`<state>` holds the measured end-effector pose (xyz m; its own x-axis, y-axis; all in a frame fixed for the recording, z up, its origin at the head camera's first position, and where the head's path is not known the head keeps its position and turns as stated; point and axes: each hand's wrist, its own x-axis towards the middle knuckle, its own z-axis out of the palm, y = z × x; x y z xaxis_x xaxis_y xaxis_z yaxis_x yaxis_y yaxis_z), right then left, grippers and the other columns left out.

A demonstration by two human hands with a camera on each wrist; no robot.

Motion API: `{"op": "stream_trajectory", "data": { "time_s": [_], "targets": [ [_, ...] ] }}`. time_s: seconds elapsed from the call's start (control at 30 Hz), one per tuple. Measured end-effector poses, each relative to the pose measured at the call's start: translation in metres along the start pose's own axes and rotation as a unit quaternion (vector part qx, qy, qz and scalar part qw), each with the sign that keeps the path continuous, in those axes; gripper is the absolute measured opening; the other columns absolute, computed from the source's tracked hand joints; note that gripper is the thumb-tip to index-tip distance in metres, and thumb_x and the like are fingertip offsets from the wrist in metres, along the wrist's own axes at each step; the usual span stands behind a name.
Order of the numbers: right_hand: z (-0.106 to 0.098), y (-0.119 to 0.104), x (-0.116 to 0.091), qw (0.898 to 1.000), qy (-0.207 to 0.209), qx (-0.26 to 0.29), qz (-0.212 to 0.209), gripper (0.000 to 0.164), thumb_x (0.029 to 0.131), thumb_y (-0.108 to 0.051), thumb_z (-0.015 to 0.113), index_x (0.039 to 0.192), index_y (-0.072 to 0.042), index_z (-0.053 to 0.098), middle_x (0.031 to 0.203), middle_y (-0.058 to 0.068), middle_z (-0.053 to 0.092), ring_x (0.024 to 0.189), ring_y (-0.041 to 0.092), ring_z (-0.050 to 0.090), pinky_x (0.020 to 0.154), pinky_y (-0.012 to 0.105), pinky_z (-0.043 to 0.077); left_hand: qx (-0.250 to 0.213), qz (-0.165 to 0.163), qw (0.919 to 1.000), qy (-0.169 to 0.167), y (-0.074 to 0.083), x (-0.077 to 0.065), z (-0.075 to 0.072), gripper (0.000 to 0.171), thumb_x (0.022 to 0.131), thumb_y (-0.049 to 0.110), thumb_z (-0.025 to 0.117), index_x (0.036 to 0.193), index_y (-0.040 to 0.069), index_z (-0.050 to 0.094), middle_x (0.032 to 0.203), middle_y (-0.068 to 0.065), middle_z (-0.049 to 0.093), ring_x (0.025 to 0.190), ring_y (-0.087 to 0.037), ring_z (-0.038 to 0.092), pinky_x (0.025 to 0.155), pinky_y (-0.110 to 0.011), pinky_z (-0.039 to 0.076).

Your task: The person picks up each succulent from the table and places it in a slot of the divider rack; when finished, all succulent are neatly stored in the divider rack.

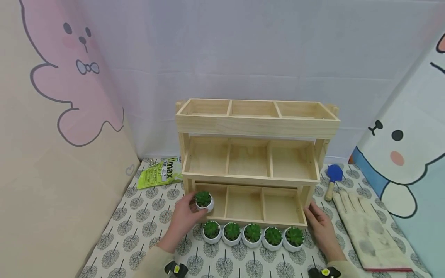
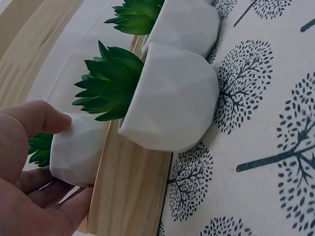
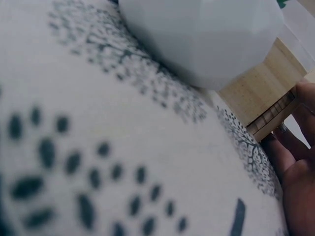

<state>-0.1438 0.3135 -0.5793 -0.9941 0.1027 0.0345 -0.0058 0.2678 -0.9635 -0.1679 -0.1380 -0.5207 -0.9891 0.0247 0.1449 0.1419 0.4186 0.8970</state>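
Note:
My left hand (image 1: 185, 217) holds a small potted succulent (image 1: 203, 200), a green plant in a white faceted pot, at the lowest tier's left compartment. In the left wrist view, thumb and fingers lie around that white pot (image 2: 78, 150) just behind the front board. The wooden shelf (image 1: 257, 125) has three tiers, each split into three compartments. At the lowest tier's right end, my right hand (image 1: 321, 227) grips the shelf's corner; some of its fingers are hidden behind the wood. Several similar potted succulents (image 1: 252, 235) stand in a row along the shelf's front.
A green bag (image 1: 161, 172) lies left of the shelf. To the right are a blue hand shovel (image 1: 334, 173) with a wooden handle and pale work gloves (image 1: 370, 235). A tree-patterned cloth (image 1: 135, 231) covers the table. Printed fabric stands on both sides.

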Motion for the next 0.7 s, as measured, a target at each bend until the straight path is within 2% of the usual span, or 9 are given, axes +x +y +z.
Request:
{"op": "stream_trajectory", "data": {
  "time_s": [0.17,0.3,0.43,0.5,0.6,0.7],
  "targets": [
    [0.000,-0.001,0.000,1.000,0.002,-0.005,0.002,0.066,0.110,-0.039,0.051,0.166,-0.015,0.025,0.167,0.018,0.026,0.150,0.043,0.027,0.097,0.008,0.041,0.016,-0.011,0.9998,-0.008,-0.001,0.004,0.007,0.063,0.078,0.004,0.088,0.133,-0.007,0.060,0.123,-0.023,0.067,0.111,-0.038,0.068,0.092,-0.036,0.060],
    [0.000,-0.002,0.000,1.000,0.004,-0.010,0.000,0.065,0.110,-0.039,0.051,0.166,-0.015,0.026,0.167,0.018,0.027,0.150,0.042,0.027,0.098,0.008,0.040,0.022,-0.006,0.9997,-0.009,-0.001,0.007,0.010,0.063,0.077,0.003,0.088,0.132,-0.008,0.061,0.123,-0.024,0.066,0.112,-0.040,0.067,0.092,-0.039,0.060],
    [-0.001,-0.001,0.000,1.000,0.003,-0.010,-0.005,0.065,0.110,-0.038,0.051,0.166,-0.015,0.027,0.167,0.018,0.028,0.150,0.041,0.028,0.098,0.008,0.040,0.044,-0.001,0.9990,-0.010,-0.003,0.011,0.012,0.062,0.075,0.004,0.089,0.129,-0.008,0.062,0.118,-0.022,0.068,0.106,-0.037,0.068,0.090,-0.042,0.061],
    [-0.001,-0.001,-0.001,1.000,0.002,-0.012,-0.010,0.064,0.111,-0.037,0.051,0.166,-0.015,0.027,0.167,0.019,0.028,0.150,0.036,0.030,0.098,0.008,0.041,0.061,0.003,0.9981,-0.011,-0.003,0.012,0.014,0.062,0.073,0.006,0.090,0.128,-0.007,0.063,0.115,-0.020,0.069,0.102,-0.033,0.068,0.088,-0.042,0.061],
    [-0.001,0.000,-0.002,1.000,0.002,-0.017,-0.018,0.062,0.111,-0.036,0.050,0.165,-0.015,0.028,0.166,0.019,0.030,0.147,0.022,0.035,0.097,0.008,0.042,0.086,0.006,0.9962,-0.010,-0.004,0.015,0.016,0.062,0.072,0.009,0.090,0.126,-0.005,0.064,0.111,-0.016,0.069,0.096,-0.028,0.067,0.085,-0.043,0.060],
    [-0.001,0.001,-0.002,1.000,0.003,-0.019,-0.023,0.061,0.111,-0.036,0.050,0.165,-0.017,0.028,0.166,0.019,0.031,0.145,0.015,0.037,0.097,0.008,0.043,0.106,0.003,0.9943,-0.008,-0.005,0.017,0.018,0.063,0.071,0.012,0.090,0.126,-0.003,0.065,0.109,-0.014,0.070,0.095,-0.027,0.066,0.083,-0.045,0.059]
  ]
}}
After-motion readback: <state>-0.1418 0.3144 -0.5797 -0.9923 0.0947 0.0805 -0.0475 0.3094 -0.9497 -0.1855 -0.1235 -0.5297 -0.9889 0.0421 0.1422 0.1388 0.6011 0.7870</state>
